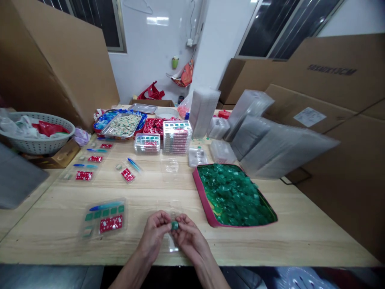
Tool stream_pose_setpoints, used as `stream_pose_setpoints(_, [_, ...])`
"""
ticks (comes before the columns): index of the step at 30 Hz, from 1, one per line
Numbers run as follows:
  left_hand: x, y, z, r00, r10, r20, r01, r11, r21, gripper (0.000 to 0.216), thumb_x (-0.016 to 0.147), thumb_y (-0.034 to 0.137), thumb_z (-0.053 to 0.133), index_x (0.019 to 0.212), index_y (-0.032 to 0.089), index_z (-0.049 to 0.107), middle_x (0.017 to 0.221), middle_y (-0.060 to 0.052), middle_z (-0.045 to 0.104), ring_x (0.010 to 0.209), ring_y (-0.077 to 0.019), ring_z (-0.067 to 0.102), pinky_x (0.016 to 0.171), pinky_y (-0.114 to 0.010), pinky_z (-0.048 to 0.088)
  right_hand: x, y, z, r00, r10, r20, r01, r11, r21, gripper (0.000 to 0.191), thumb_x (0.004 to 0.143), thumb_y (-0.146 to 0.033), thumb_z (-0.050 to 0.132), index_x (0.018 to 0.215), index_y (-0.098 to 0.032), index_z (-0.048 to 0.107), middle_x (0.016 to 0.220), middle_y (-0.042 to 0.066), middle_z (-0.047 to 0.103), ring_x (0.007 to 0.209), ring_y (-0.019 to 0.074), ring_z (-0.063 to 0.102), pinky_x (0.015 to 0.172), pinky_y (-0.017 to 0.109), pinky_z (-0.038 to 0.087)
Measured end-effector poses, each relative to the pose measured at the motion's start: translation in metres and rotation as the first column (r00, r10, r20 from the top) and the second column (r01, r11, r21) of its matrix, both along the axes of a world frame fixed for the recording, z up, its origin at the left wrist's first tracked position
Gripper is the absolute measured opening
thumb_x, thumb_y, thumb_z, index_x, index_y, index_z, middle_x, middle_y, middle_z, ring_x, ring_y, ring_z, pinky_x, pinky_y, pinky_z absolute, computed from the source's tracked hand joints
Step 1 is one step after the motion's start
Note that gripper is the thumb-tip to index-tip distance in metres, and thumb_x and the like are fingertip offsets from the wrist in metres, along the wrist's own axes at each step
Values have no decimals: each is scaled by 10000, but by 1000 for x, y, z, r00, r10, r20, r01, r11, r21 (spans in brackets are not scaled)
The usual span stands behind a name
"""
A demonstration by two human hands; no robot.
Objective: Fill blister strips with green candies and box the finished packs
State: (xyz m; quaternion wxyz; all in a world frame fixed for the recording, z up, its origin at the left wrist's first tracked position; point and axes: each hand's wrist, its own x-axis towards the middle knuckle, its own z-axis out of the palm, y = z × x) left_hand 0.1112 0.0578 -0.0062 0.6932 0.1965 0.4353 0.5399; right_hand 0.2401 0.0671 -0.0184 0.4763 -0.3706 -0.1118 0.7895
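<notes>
A small green square piece (175, 225) is pinched between the fingertips of my left hand (155, 232) and my right hand (192, 237). Both hands are closed on it, just above a clear plastic tray (173, 244) partly hidden beneath them. To the right lies a pink-rimmed bin (202, 196) heaped with green pieces (237, 196) like it. Left of my hands rests a filled clear tray (104, 218) containing a blue pen (106, 206), a row of green squares and a red patterned packet (111, 224).
Several smaller filled trays lie at the left, one with a red packet (127, 175). Behind stand a stack of filled packs (177, 137), a metal tray of pale pieces (122, 125) and tall stacks of clear plastic (205, 112). A grey basket (39, 140) and cardboard boxes (339, 80) flank the table.
</notes>
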Motion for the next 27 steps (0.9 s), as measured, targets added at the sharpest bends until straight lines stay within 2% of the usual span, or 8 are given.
stream_pose_setpoints(3, [-2, 0, -2, 999, 24, -42, -25, 999, -25, 145, 537, 128, 701, 629, 135, 590, 587, 24, 558, 578, -88, 472, 575, -209, 359, 5, 0, 5, 945, -1, 327, -80, 969, 234, 229, 576, -209, 792, 754, -201, 648, 755, -10, 602, 721, 134, 558, 708, 262, 440])
stream_pose_setpoints(7, [-3, -1, -3, 997, 21, -73, -21, 1000, -6, 133, 560, 136, 690, 643, 136, 586, 582, 21, 562, 571, -90, 474, 568, -213, 358, 11, 3, 21, 681, -53, 730, -418, 790, 448, 204, 652, -223, 739, 845, -191, 678, 836, 32, 623, 748, 162, 552, 662, 261, 427])
stream_pose_setpoints(11, [0, 0, -5, 995, 0, -105, 3, 1000, 29, 142, 598, 165, 686, 667, 144, 563, 618, 4, 578, 611, -113, 507, 590, -227, 380, 14, 4, 30, 517, -136, 845, -585, 665, 465, 136, 740, -171, 644, 869, -202, 675, 839, 35, 629, 734, 156, 558, 630, 251, 426])
stream_pose_setpoints(14, [7, 1, -5, 972, -2, -236, 24, 996, 88, 132, 733, 277, 606, 767, 158, 560, 696, -22, 588, 685, -155, 544, 641, -272, 423, 23, 11, 32, 475, -199, 857, -577, 665, 474, 195, 752, -143, 611, 932, -201, 661, 821, 30, 628, 723, 153, 572, 653, 253, 454])
stream_pose_setpoints(17, [20, 4, -2, 800, -44, -598, 234, 941, 244, 163, 822, 272, 485, 881, 153, 580, 852, -78, 619, 843, -212, 563, 780, -357, 437, 37, 31, 34, 409, -306, 860, -551, 668, 500, 242, 754, -120, 575, 974, -190, 646, 851, 40, 635, 736, 156, 583, 637, 247, 459])
stream_pose_setpoints(20, [35, 5, -4, 477, -17, -879, 586, 752, 303, 343, 772, 227, 542, 1108, 158, 561, 1181, -129, 570, 1136, -300, 454, 985, -471, 327, 42, 61, 36, 301, -329, 895, -676, 588, 444, 228, 737, -72, 546, 900, -188, 654, 853, 34, 645, 727, 147, 583, 648, 243, 451])
stream_pose_setpoints(22, [42, 4, -10, 318, 10, -948, 710, 661, 245, 487, 736, 283, 607, 1202, 179, 515, 1328, -126, 479, 1256, -346, 330, 1054, -529, 224, 38, 80, 34, 213, -312, 926, -782, 513, 353, 259, 719, -34, 523, 880, -181, 662, 849, 34, 650, 743, 146, 589, 693, 247, 449])
stream_pose_setpoints(27, [38, 2, -23, 193, 17, -981, 766, 623, 161, 501, 701, 355, 659, 1161, 202, 534, 1278, -85, 523, 1251, -298, 347, 1102, -481, 170, 27, 102, 19, 33, -285, 958, -917, 373, 143, 339, 678, 17, 477, 881, -158, 684, 884, 55, 664, 824, 163, 603, 751, 243, 431])
